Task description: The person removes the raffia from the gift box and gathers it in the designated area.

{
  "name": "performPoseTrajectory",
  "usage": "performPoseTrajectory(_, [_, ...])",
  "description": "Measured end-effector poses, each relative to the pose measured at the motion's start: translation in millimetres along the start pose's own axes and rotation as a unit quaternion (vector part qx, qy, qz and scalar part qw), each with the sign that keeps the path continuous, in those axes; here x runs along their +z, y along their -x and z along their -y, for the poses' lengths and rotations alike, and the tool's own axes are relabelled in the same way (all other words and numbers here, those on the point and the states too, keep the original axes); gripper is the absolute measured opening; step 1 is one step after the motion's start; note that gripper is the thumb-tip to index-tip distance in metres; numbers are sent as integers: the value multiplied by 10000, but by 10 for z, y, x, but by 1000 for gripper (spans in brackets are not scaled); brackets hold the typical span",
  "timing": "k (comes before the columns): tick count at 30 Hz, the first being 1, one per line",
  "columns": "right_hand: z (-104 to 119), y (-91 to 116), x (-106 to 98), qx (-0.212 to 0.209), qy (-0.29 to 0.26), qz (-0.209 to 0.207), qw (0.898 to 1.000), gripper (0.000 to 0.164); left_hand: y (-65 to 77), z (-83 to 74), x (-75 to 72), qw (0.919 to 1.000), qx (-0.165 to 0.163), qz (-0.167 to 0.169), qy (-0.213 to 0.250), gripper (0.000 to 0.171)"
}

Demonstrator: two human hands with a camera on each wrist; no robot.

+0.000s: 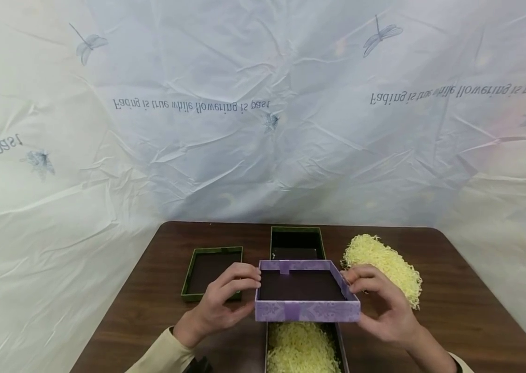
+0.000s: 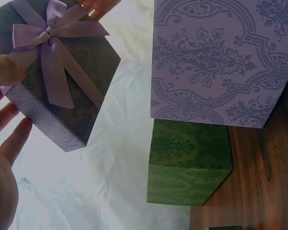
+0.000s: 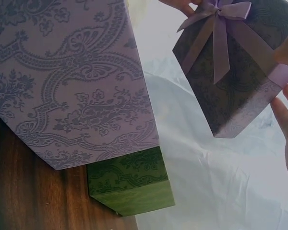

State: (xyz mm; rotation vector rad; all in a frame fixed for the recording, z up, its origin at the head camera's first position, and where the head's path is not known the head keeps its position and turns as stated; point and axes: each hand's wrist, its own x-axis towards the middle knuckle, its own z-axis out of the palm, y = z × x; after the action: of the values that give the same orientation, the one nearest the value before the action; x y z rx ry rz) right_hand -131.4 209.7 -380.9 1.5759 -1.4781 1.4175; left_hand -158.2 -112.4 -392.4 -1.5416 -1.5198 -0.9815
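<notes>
In the head view both hands hold a purple patterned box lid point(image 1: 307, 311) with its dark inside facing me. My left hand point(image 1: 223, 295) grips its left edge, and my right hand point(image 1: 384, 305) grips the right edge. From the wrist views, a lilac ribbon bow point(image 2: 50, 33) sits on the lid's outer face, and a thumb presses the ribbon band at each side. Below the raised lid stands a purple box point(image 3: 77, 91), filled with pale yellow shredded paper point(image 1: 303, 349). The lid overlaps the box's far end in the head view.
Behind the lid stands an open green box point(image 1: 296, 229) with a dark inside. A green lid point(image 1: 192, 298) lies inside up at the left. Loose yellow shredded paper point(image 1: 386, 267) is heaped at the right of the brown wooden table point(image 1: 458, 311). A printed white sheet point(image 1: 263, 155) hangs behind.
</notes>
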Motion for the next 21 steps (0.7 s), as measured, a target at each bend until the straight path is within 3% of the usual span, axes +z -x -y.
performPoseTrajectory(10, [-11,-43,33,-313,68,-2,9995,32,-8,30,-35,9993,352,71,-102,19])
performPoseTrajectory(21, [-28,-59,54,-594,138,-40,9981,33,-46,87,-36,9945,786,339,-597,17])
